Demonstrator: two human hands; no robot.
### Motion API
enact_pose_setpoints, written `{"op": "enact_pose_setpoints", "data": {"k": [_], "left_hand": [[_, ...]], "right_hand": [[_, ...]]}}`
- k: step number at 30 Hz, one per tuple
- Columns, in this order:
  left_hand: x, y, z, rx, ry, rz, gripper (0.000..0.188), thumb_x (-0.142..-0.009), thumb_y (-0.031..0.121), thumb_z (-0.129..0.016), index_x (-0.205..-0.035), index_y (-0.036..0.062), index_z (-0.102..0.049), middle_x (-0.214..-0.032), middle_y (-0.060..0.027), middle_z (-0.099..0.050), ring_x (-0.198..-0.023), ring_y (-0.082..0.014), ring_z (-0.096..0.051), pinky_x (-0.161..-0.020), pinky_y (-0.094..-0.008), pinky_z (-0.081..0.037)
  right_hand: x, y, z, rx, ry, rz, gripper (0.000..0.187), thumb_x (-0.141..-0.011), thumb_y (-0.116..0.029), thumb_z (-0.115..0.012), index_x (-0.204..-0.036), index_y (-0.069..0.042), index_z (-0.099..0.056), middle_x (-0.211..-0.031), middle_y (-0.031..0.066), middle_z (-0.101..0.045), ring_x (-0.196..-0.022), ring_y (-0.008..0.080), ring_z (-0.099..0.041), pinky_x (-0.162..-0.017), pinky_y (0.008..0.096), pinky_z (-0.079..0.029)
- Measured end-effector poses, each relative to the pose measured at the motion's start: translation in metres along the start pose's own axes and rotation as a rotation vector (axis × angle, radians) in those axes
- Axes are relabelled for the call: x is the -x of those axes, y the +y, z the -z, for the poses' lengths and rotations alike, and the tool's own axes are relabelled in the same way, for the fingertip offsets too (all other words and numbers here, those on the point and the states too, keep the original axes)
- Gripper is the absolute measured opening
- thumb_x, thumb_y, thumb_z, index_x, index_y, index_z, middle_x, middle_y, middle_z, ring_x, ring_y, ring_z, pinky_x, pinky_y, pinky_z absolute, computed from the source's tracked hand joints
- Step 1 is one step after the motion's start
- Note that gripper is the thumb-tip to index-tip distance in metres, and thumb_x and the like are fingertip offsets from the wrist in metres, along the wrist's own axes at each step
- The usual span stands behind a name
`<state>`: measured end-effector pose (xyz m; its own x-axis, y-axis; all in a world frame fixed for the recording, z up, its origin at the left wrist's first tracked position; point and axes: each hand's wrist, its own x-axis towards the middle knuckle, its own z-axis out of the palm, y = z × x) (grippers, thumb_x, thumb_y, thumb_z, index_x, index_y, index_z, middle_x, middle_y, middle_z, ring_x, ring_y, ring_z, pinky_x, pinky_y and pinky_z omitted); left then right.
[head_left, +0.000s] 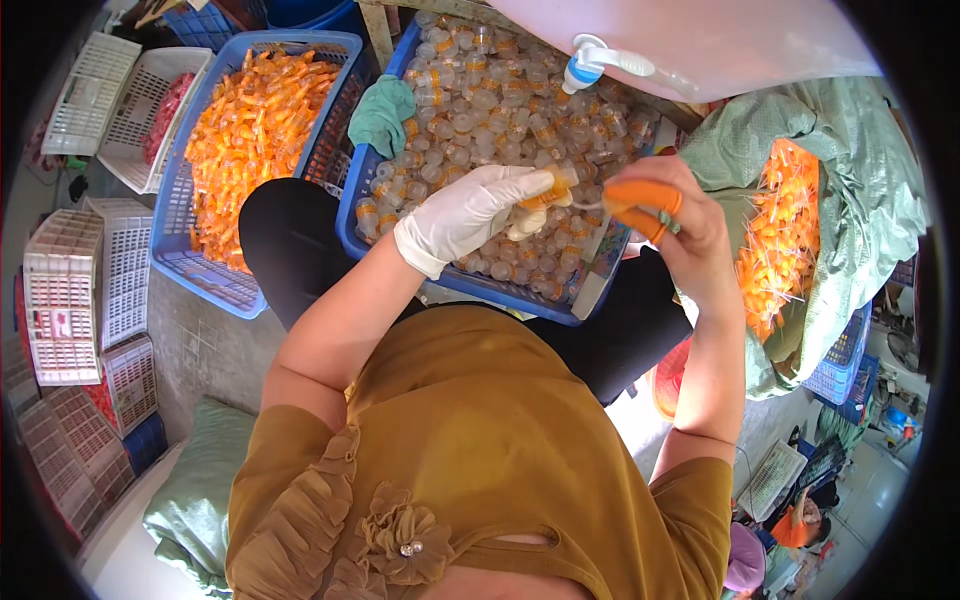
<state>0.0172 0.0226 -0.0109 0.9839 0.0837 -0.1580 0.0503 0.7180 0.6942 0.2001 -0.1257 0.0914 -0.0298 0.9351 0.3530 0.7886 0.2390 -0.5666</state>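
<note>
My left hand, in a white glove, is closed round a small clear bottle with an orange band. It holds the bottle over a blue crate filled with similar small bottles. Just right of the bottle is my right hand, with orange covers on its fingers. Those fingers are pinched together, and a thin pale streak runs from them toward the bottle. Motion blur hides what they hold. A green cloth hangs over the crate's left rim.
Left stands a blue crate of orange pieces. At right, a green woven sack holds orange parts with thin clear stems. A white tap juts over the middle crate. White baskets line the far left.
</note>
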Motion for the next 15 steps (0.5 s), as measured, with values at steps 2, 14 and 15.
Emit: {"op": "enact_pose_setpoints", "data": {"k": [2, 14, 15], "left_hand": [[0.002, 0.001, -0.010, 0.047, 0.067, -0.058, 0.045, -0.099, 0.038, -0.051, -0.121, -0.0008, -0.060, -0.080, -0.0015, -0.058, -0.066, -0.0103, -0.047, -0.057, -0.0256, -0.037], [0.016, 0.010, -0.044, -0.085, -0.126, 0.099, 0.051, -0.095, 0.046, -0.052, -0.098, -0.0024, -0.067, -0.067, -0.0005, -0.053, -0.049, -0.0077, -0.039, -0.045, -0.0224, -0.029], [0.017, 0.013, -0.044, -0.033, -0.164, 0.156, 0.046, -0.094, 0.042, -0.055, -0.102, -0.0028, -0.065, -0.074, -0.0028, -0.058, -0.053, -0.0077, -0.044, -0.049, -0.0224, -0.033]], "right_hand": [[0.001, -0.007, 0.004, -0.028, -0.020, 0.034, 0.028, -0.073, 0.003, -0.070, -0.101, -0.003, -0.068, -0.102, 0.0065, -0.066, -0.098, 0.0272, -0.059, -0.085, 0.0354, -0.048], [0.009, -0.032, 0.007, 0.140, -0.061, 0.174, 0.030, -0.073, -0.002, -0.070, -0.102, -0.001, -0.066, -0.100, 0.0095, -0.064, -0.091, 0.0292, -0.061, -0.076, 0.0353, -0.052], [0.011, -0.030, 0.007, 0.128, -0.056, 0.156, 0.029, -0.073, -0.002, -0.070, -0.102, -0.001, -0.066, -0.100, 0.0095, -0.064, -0.090, 0.0295, -0.061, -0.075, 0.0355, -0.052]]}}
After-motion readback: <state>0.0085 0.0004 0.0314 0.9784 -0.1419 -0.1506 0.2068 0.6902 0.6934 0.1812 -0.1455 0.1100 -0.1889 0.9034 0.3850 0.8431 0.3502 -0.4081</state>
